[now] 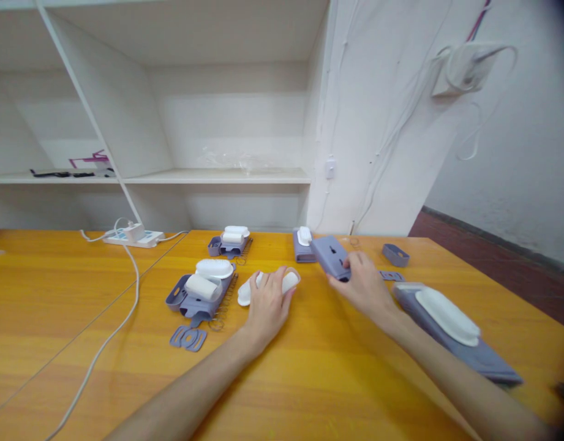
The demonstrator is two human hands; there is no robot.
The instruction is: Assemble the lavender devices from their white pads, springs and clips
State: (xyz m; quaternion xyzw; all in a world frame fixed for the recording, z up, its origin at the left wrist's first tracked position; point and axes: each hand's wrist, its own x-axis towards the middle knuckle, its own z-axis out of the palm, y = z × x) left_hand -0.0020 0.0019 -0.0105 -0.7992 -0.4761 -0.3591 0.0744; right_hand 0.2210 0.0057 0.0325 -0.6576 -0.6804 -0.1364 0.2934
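Note:
My left hand [269, 301] lies on the orange table [309, 380] with its fingers wrapped over a white oval plastic part [245, 291]. My right hand [364, 282] grips the near end of a flat lavender plastic piece [330, 254] that is lifted slightly off the table. Just behind that piece lies another lavender part with a small white cap [304, 236] on it.
Two stacks of lavender and white parts with metal springs [203, 288] [231, 241] sit to the left, with a flat lavender bracket [188, 337] in front. At right lies a long lavender tray with a white oval lid [447, 315]. A small lavender cup [395, 254], power strip [133, 236] and cable.

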